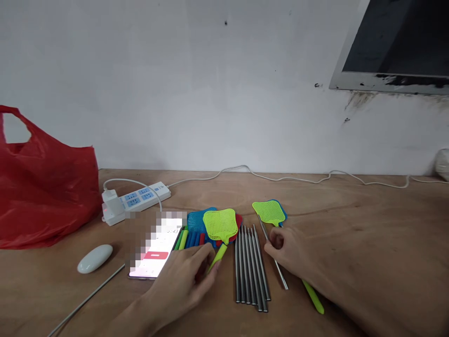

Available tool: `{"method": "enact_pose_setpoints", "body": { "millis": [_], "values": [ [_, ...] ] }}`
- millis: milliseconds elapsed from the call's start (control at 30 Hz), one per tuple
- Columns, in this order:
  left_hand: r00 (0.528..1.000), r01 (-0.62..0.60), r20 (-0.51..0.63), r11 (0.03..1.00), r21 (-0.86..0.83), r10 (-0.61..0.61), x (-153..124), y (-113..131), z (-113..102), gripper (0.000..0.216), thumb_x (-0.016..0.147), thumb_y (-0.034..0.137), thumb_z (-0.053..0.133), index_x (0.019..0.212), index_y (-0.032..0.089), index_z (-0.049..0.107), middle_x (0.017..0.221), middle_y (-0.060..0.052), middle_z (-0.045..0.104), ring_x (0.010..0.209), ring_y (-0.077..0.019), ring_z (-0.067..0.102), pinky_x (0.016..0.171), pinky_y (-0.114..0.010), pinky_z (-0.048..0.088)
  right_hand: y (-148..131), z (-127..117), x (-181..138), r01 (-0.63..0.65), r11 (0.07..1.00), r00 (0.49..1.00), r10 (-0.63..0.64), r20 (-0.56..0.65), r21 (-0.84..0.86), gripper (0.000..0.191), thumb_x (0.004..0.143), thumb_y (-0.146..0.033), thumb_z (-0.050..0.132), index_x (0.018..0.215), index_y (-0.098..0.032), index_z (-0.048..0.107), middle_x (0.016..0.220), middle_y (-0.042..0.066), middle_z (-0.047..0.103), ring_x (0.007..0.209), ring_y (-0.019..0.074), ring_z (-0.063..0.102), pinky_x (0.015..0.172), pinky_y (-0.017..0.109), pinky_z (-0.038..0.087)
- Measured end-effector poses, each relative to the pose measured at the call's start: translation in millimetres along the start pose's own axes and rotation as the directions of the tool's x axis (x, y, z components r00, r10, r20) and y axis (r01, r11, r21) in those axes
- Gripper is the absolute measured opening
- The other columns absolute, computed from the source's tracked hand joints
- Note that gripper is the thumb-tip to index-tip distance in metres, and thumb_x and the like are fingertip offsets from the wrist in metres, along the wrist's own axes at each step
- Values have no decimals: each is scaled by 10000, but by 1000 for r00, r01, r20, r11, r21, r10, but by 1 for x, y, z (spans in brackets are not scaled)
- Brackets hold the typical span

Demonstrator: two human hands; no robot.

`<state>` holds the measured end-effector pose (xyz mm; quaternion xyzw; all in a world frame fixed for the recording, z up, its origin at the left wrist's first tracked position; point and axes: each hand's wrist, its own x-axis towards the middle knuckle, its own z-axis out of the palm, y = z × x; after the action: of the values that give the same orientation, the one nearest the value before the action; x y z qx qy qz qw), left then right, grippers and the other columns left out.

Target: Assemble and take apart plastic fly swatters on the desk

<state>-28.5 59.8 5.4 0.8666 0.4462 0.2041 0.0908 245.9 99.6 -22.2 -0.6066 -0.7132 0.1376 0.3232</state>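
My left hand (185,276) is closed around the short handle of a yellow-green fly swatter (220,225). Its mesh head lies over blue fly swatters (197,221) and a red one. Thumb and finger of my right hand (289,250) pinch a thin metal rod (281,277), which slants toward me. Just beyond that hand, another yellow-green swatter head (268,213) rests on a blue one. A yellow-green handle (314,297) sticks out below my right wrist. Several metal rods (250,267) lie side by side between my hands. Coloured handles (191,239) lie partly hidden behind my left hand.
A phone with a lit screen (157,252) is left of the swatters. Farther left are a white mouse-shaped object (95,258), a power strip (140,201) with a plugged charger and a red plastic bag (49,187). A white cable (287,179) runs along the wall.
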Motion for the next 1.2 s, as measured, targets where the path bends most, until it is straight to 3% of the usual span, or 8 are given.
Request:
{"method": "enact_pose_setpoints", "body": {
  "millis": [67,167,267,333,567,1000,1067,1200],
  "values": [
    [999,-10,50,995,-98,15,-2,3,2,220,993,335,394,812,230,462,601,41,526,496,-139,484,496,-253,255,0,-3,4,-33,942,999,42,-19,335,263,710,-308,615,539,-229,431,479,-59,411,472,120,401,486,256,282],
    [994,5,112,989,-150,12,-3,6,4,185,1006,341,397,871,232,462,571,67,462,456,-126,414,485,-256,207,-5,-11,8,-174,645,979,198,58,744,270,720,-428,673,649,-222,514,494,-80,418,424,90,352,410,214,254],
    [992,4,121,989,-150,14,-3,5,7,154,1011,333,399,917,232,466,585,71,448,469,-130,415,495,-251,200,-14,-17,7,-280,374,944,274,183,884,355,658,-467,773,785,-219,551,528,-51,567,416,94,427,359,180,263],
    [994,-1,111,990,-144,17,-4,4,9,157,1019,333,384,930,231,464,602,68,458,479,-136,426,498,-249,202,-20,-17,5,-316,306,939,234,251,898,418,619,-462,825,815,-215,551,592,-3,661,476,121,536,380,177,349],
    [997,-24,72,993,-114,32,-5,5,13,133,1031,319,374,968,233,453,659,56,531,527,-159,496,518,-252,245,-24,-6,-4,-338,292,938,28,345,895,381,679,-442,848,811,-184,601,701,48,737,609,144,658,482,195,468],
    [999,-23,-26,994,-104,20,-4,3,15,132,1003,333,460,909,242,439,638,76,524,487,-140,491,490,-229,255,-13,-4,-4,-280,365,951,-20,308,888,313,720,-439,830,803,-169,695,696,47,736,612,147,651,482,212,476],
    [998,-48,-43,993,-105,43,-5,4,17,151,1005,351,460,902,241,445,661,67,547,504,-141,512,495,-226,284,-15,-2,-7,-302,404,930,-77,361,863,303,716,-432,835,803,-166,720,699,46,733,631,151,655,495,216,491],
    [994,-102,-50,988,-120,97,-9,7,21,173,1021,368,434,909,239,457,668,65,563,502,-138,515,488,-221,315,-22,0,-14,-397,497,829,-166,534,771,306,704,-423,842,848,-163,770,718,53,739,621,143,641,539,240,519]
  ]
}}
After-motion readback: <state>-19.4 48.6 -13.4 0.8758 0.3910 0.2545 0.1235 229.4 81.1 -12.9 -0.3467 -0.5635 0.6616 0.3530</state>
